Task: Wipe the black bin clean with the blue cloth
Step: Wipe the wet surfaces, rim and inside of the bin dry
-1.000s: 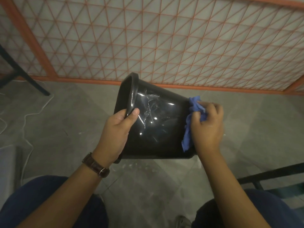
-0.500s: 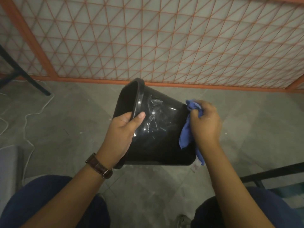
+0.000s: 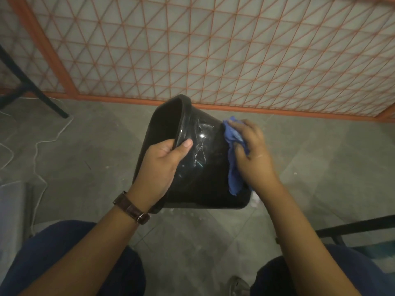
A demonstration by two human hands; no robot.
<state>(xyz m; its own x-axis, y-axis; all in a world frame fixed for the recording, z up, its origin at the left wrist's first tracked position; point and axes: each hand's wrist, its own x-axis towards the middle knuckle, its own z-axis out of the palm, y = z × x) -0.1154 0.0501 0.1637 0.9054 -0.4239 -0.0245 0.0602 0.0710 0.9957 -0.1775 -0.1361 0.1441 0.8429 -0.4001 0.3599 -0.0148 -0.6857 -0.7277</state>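
Black bin held tipped over the floor, cloth on its side

The left hand [image 3: 162, 165] grips the black bin [image 3: 205, 178] by its rim, mouth turned left, inside too dark to read. The right hand [image 3: 254, 154] clutches the blue cloth [image 3: 234, 167] against the outer wall.

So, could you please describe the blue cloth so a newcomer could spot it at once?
In front of the orange mesh fence, a black bin is held tipped on its side. The blue cloth lies against the bin's outer wall near its base, under the right hand. It is the only bright blue, crumpled thing there.
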